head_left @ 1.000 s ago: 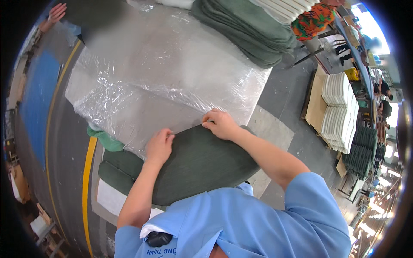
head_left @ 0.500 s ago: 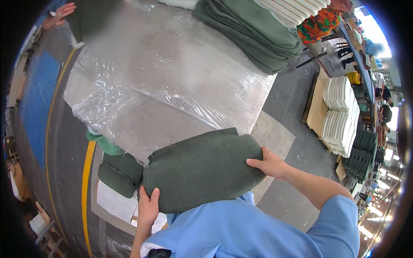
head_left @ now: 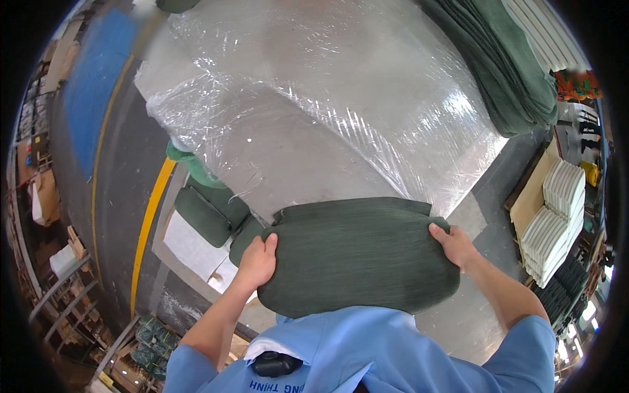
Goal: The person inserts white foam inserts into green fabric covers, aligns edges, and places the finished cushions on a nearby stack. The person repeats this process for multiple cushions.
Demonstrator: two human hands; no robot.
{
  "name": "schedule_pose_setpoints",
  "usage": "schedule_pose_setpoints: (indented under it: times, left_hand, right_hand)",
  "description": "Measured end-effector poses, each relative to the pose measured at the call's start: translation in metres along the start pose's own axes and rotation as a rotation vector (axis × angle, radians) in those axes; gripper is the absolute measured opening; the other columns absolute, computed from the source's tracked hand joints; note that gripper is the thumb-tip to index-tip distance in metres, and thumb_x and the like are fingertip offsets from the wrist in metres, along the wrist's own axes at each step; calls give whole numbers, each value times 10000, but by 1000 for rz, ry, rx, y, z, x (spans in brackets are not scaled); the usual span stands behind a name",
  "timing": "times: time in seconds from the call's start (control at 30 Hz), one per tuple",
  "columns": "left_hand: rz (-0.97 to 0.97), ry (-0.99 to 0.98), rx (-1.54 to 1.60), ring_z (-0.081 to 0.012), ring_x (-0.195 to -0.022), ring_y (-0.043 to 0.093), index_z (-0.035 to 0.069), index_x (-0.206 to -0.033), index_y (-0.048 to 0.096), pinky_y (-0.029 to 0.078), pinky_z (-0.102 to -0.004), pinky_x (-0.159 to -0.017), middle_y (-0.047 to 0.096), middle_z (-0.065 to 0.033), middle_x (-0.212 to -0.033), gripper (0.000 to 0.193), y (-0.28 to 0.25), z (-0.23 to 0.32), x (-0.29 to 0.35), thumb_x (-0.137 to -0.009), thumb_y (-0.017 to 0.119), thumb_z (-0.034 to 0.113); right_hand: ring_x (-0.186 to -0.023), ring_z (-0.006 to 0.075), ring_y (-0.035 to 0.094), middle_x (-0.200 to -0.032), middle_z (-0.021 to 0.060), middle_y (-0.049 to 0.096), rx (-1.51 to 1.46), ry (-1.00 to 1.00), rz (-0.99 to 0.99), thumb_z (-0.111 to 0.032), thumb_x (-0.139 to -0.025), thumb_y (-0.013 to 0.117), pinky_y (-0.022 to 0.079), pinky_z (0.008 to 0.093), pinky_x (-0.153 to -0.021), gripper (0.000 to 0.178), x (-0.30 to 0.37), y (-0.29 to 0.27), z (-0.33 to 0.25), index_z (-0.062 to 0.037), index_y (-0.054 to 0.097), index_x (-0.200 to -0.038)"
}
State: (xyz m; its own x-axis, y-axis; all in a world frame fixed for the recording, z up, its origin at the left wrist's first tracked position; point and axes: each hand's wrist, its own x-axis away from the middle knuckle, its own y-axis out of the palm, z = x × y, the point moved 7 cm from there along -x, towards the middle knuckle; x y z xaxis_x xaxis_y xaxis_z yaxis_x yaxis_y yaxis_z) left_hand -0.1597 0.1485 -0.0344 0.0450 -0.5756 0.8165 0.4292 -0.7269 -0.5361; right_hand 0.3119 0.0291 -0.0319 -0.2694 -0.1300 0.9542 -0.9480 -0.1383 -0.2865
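Observation:
A dark green fabric cushion cover (head_left: 360, 262), wide with rounded lower corners and a flap along its far edge, is held flat between my hands in front of my blue shirt. My left hand (head_left: 258, 263) grips its left end, thumb on top. On the right end, my right hand (head_left: 455, 245) pinches the upper corner, its thumb also on top and the other fingers hidden beneath. The cover's far edge overlaps the near corner of a table (head_left: 314, 131) wrapped in clear plastic film.
A stack of green covers (head_left: 498, 72) lies at the table's far right, beside white ribbed pieces (head_left: 547, 33). More green pieces (head_left: 206, 219) rest on a white surface at left. White cushion stacks (head_left: 557, 216) stand on a pallet at right. A yellow line (head_left: 149, 229) marks the floor.
The cover has turned from slanted to nearly level and shifted right in the view. Both hands keep hold of its ends. The person's hand at the upper left has gone out of view.

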Motion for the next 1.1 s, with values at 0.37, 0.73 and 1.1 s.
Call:
schedule_pose_setpoints:
  times: [0.37, 0.73, 1.1]
  left_hand:
    - [-59, -9, 284, -363, -1227, 668, -115, -1293, 671, 482, -426, -1061, 709, -256, -1308, 679, 4, -11, -49, -1123, 406, 487]
    - [-89, 470, 1438, -244, -1336, 554, 94, -1524, 467, 461, -432, -1113, 576, -90, -1450, 627, -113, 109, 55, -1059, 632, 482]
    - [316, 1000, 663, -305, -1274, 617, -27, -1551, 382, 473, -436, -1104, 617, -216, -1405, 756, -77, 208, 157, -900, 754, 71]
  right_hand:
    - [-1216, 324, 693, -1354, 227, 689, -78, -26, -134, -536, -1092, 522, 529, 472, -1060, 671, -11, 6, -9, 43, 617, -1419]
    - [-1372, 344, 593, -1524, 212, 576, -731, -165, -517, -528, -1108, 474, 471, 478, -1160, 655, 20, 69, 35, -6, 538, -1500]
    - [-1177, 281, 676, -1266, 138, 689, -699, -451, -365, -567, -1116, 436, 589, 470, -912, 582, 69, 161, 5, -82, 565, -1409]
